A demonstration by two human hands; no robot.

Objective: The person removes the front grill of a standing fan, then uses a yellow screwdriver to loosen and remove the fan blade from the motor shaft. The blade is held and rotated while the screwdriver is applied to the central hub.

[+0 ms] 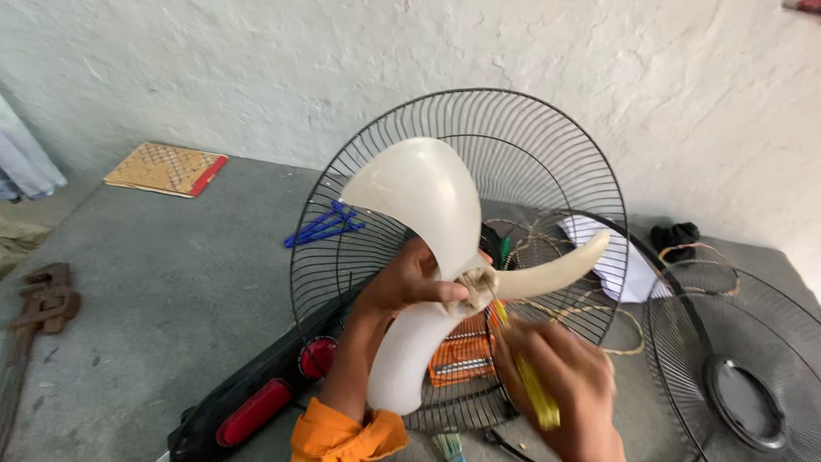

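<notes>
Right hand (pixel 569 385), low in the frame, grips a yellow screwdriver (pixel 532 385) tip-up to the white fan blade (pixel 428 214) hub, which the left hand (pixel 406 282) clasps steady at centre before the wire guard (pixel 547 145).

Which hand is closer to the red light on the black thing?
Left. The left hand grips the white fan blade just above and right of the red light; the right hand, with a yellow tool, sits farther right.

The fan blade (pixel 428 222) in the left hand (pixel 402 282) looks smooth, glossy cream plastic. Behind it, the grille (pixel 547 145) is thin dark metal wire. The screwdriver (pixel 534 385) in the right hand (pixel 569 385) has a yellow plastic handle. Below, the floor (pixel 171 265) is rough, matt grey.
</notes>
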